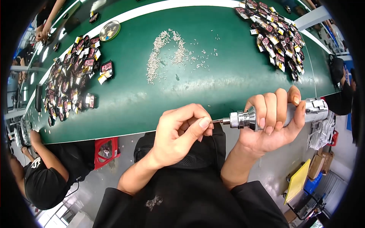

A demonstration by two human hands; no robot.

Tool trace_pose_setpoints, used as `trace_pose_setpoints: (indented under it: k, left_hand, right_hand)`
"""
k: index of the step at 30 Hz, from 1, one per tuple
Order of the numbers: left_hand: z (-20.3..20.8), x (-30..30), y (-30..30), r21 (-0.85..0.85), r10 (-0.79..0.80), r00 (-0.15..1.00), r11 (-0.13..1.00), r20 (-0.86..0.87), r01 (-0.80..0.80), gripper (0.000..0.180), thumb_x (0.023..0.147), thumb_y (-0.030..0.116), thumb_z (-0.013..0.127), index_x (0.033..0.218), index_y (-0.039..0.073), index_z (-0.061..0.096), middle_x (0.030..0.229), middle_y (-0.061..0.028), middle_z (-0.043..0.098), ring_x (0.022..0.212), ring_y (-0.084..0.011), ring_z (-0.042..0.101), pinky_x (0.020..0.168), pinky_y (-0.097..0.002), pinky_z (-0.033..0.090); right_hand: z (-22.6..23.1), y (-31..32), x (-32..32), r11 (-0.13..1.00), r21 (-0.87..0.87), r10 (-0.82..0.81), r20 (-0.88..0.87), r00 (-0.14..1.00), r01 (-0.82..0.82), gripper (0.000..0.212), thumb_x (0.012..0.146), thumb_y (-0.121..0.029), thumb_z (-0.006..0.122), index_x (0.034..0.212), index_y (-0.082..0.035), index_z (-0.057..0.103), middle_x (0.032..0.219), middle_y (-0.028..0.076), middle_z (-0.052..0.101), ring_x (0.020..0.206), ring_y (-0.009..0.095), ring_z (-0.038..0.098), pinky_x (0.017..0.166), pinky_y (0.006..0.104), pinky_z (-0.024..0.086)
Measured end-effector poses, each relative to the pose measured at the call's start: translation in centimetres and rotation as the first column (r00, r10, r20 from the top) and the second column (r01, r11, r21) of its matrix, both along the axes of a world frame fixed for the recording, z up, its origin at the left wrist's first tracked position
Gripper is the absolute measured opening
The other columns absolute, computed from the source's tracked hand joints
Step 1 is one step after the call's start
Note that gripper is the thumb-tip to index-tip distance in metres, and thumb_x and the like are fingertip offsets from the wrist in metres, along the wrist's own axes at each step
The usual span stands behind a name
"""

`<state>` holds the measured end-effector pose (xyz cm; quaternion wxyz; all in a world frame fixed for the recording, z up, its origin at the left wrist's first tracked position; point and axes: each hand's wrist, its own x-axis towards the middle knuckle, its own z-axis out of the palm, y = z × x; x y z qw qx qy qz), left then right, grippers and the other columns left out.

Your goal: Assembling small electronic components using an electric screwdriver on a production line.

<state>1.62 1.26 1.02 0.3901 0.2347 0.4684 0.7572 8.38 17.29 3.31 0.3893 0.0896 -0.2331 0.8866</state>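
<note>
The right hand point(272, 119) clasps a silver screwdriver point(249, 119) by the table's point(125, 102) near edge; the left hand's point(181, 133) grip pinches its bit point(217, 121). Likely stiff, smooth, heavyish, best held round the barrel point(291, 112). Small metal pieces point(153, 62) lie mid-table.

Silver screwdriver point(248, 119) (bit point(217, 121) pointing left)

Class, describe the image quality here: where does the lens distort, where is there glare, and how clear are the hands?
Head view: the fisheye lens bows the white strip along the far edge of the green tabletop into an arc; the corners are black. Head view: soft sheen on the tabletop, highlights on the silver screwdriver. Head view: left hand and right hand look fairly sharp.
</note>
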Motion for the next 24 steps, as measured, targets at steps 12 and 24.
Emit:
trace_pose_setpoints:
  k: [12, 24]
  left_hand:
    - [-0.9, -0.6, 0.8, -0.127, 0.058, 0.920, 0.985, -0.389, -0.116, 0.016, 0.093, 0.004, 0.049, 0.085, -0.007, 0.058, 0.077, -0.0115, 0.060, 0.060, -0.0094, 0.052, 0.054, -0.0219, 0.043]
    - [2.6, -14.4, -10.4, -0.056, 0.272, 0.239, 0.542, -0.932, -0.838, 0.013, 0.089, 0.002, 0.056, 0.087, -0.006, 0.065, 0.069, -0.0073, 0.064, 0.062, -0.0097, 0.057, 0.054, -0.0224, 0.043]
  right_hand:
    - [-1.0, 0.6, -1.0, 0.994, -0.103, -0.025, 0.033, 0.999, 0.028, 0.021, 0.097, -0.024, 0.039, 0.095, -0.006, 0.049, 0.050, -0.002, 0.036, 0.038, 0.009, 0.034, 0.043, 0.0270, 0.035]
    - [-2.6, 2.6, -1.4, 0.962, -0.221, -0.126, 0.156, 0.980, 0.159, 0.013, 0.095, -0.016, 0.046, 0.092, -0.003, 0.044, 0.052, -0.002, 0.029, 0.040, 0.007, 0.029, 0.043, 0.0242, 0.033]
